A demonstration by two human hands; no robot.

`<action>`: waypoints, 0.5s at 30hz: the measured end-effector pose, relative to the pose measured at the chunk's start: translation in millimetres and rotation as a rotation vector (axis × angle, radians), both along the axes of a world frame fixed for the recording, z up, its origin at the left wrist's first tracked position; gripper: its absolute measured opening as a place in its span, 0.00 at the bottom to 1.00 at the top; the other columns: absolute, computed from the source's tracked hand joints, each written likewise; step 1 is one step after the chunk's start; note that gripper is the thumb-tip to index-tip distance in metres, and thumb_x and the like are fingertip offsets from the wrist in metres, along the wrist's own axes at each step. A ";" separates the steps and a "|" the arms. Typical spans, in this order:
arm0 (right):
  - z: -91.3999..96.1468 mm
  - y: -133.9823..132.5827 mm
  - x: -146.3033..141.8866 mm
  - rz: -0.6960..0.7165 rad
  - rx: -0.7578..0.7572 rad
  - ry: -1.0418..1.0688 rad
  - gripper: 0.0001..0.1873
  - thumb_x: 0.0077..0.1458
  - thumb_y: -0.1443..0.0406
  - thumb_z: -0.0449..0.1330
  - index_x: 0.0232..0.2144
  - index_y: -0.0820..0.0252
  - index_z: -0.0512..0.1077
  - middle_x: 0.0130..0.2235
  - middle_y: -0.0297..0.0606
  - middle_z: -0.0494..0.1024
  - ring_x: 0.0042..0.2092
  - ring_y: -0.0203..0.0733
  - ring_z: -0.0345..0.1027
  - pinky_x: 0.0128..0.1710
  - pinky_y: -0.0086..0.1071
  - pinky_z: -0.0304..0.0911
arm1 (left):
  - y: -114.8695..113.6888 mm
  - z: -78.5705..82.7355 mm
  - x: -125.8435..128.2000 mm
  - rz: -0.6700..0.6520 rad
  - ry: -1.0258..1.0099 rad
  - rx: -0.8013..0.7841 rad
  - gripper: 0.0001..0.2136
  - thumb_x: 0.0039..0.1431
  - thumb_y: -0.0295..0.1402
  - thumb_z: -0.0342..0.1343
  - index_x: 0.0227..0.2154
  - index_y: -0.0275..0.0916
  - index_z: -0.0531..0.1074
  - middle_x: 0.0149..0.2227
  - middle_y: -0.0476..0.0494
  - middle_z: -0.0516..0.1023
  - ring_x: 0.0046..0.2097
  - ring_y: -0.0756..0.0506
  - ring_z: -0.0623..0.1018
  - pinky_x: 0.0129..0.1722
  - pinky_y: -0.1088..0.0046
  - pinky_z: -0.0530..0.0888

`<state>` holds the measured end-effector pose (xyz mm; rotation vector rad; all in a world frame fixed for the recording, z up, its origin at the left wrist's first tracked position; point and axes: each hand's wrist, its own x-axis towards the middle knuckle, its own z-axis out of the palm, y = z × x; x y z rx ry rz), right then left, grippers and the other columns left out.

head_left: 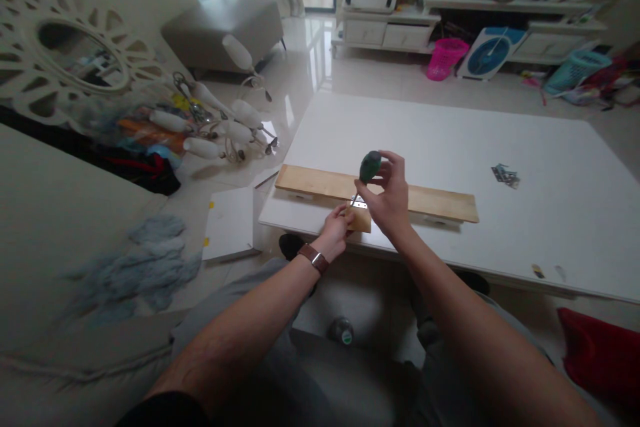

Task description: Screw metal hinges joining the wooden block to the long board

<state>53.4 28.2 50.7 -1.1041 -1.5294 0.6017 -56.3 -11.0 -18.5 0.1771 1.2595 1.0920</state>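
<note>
Pale wood makes up both the long plank (325, 181), lying slightly raised over a white tabletop (400, 127), and the small block (360, 221) at the middle of the plank's near edge. A silvery metal plate (359, 203) sits where block and plank meet. The left hand (336, 227), on the near side of the plank with a brown band (314, 258) at its wrist, pinches the block's left side between thumb and fingers. Over the plank, the right hand (391, 197) has its fingers curled round the green handle of a screwdriver (370, 167) — its shaft slants down to the metal plate, but how the tip is seated is too small to tell. Past the plank's right end lie loose metal pieces (506, 175) — and, nearer the person than the plank, a small yellow-and-black piece (537, 271).
</note>
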 end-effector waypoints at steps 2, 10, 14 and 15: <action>-0.3 0.0 -0.3 -0.011 -0.006 0.001 0.31 0.55 0.62 0.67 0.59 0.47 0.62 0.43 0.35 0.77 0.43 0.45 0.80 0.43 0.42 0.82 | 0.5 -1.1 0.1 -0.004 0.012 -0.009 0.18 0.56 0.21 0.68 0.47 0.42 0.75 0.39 0.47 0.83 0.36 0.49 0.79 0.36 0.73 0.70; 0.3 -0.3 0.4 -0.006 -0.002 -0.030 0.31 0.56 0.64 0.65 0.60 0.47 0.62 0.46 0.38 0.79 0.45 0.46 0.80 0.45 0.44 0.82 | 1.7 -3.1 0.6 -0.002 0.020 -0.023 0.18 0.57 0.22 0.68 0.49 0.43 0.76 0.39 0.45 0.83 0.39 0.47 0.81 0.38 0.73 0.71; -0.1 -0.1 -0.4 -0.029 -0.009 -0.005 0.31 0.55 0.62 0.67 0.58 0.46 0.62 0.42 0.34 0.77 0.43 0.45 0.80 0.44 0.43 0.82 | 1.5 -1.7 0.6 -0.001 0.014 -0.034 0.19 0.58 0.20 0.65 0.50 0.43 0.76 0.40 0.45 0.83 0.38 0.48 0.81 0.39 0.72 0.72; 0.0 -0.3 -0.9 -0.029 -0.002 0.003 0.30 0.56 0.63 0.66 0.58 0.47 0.62 0.41 0.34 0.77 0.43 0.45 0.80 0.45 0.44 0.82 | 1.4 -1.3 0.7 0.002 0.012 -0.033 0.19 0.58 0.19 0.65 0.50 0.43 0.76 0.40 0.45 0.83 0.38 0.48 0.81 0.39 0.72 0.72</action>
